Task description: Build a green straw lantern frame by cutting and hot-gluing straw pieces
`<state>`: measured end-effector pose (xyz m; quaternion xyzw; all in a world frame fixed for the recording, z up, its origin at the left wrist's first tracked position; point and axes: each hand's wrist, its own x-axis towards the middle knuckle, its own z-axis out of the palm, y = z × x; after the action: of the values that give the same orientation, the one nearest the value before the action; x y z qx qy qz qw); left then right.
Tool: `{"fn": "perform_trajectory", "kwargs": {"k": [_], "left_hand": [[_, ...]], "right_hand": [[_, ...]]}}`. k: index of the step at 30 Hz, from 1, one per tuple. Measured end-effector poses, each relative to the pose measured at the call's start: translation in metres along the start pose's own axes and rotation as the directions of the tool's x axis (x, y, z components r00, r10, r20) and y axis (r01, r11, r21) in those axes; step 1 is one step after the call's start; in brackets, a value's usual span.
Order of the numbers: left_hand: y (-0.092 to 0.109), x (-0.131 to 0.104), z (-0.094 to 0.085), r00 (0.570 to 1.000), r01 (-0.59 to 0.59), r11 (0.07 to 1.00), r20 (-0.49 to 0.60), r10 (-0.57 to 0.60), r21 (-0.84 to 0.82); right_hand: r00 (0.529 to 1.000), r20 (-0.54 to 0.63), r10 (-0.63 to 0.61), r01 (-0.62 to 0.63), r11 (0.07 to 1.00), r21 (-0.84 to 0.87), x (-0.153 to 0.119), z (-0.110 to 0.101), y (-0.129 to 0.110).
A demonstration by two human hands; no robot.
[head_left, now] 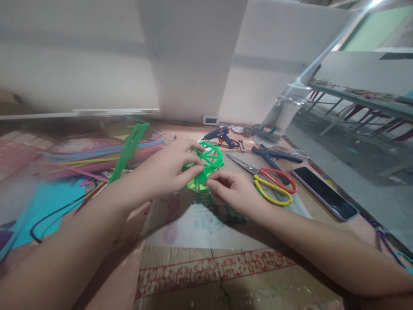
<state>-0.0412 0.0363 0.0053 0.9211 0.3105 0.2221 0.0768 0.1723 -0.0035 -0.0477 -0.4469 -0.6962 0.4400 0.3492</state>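
Both hands meet at a small green openwork frame point(211, 157) that looks made of bent pipe cleaners, with spoke-like strips inside a many-sided rim. My left hand point(176, 165) comes over it from the left, thumb and fingers closed on its near left part. From the right, my right hand point(234, 189) pinches the near edge with thumb and forefinger; its other fingers are curled under. My fingers hide part of the frame. Scissors point(258, 172) with one red and one yellow handle lie just right of my right hand, blades half toward the frame.
A blue glue gun point(222, 135) lies behind the frame, with blue pliers point(274, 154) and a phone point(324, 193) to the right. Green strips point(129, 150) and several coloured stems point(97, 161) lie left. Cardboard point(180, 275) covers the front; a white panel point(193, 56) stands behind.
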Motion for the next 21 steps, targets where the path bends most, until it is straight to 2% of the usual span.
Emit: {"fn": "perform_trajectory", "kwargs": {"k": [15, 21], "left_hand": [[-0.0029, 0.0005, 0.0058, 0.999, 0.031, 0.997, -0.03, -0.033, -0.071], [0.0005, 0.0027, 0.0064, 0.997, 0.06, 0.997, -0.035, -0.062, -0.055]], "right_hand": [[1.0, 0.008, 0.027, -0.027, 0.999, 0.022, 0.0005, 0.0022, -0.0004], [0.989, 0.057, 0.134, -0.143, 0.962, 0.231, -0.0012, 0.003, -0.0002]]}}
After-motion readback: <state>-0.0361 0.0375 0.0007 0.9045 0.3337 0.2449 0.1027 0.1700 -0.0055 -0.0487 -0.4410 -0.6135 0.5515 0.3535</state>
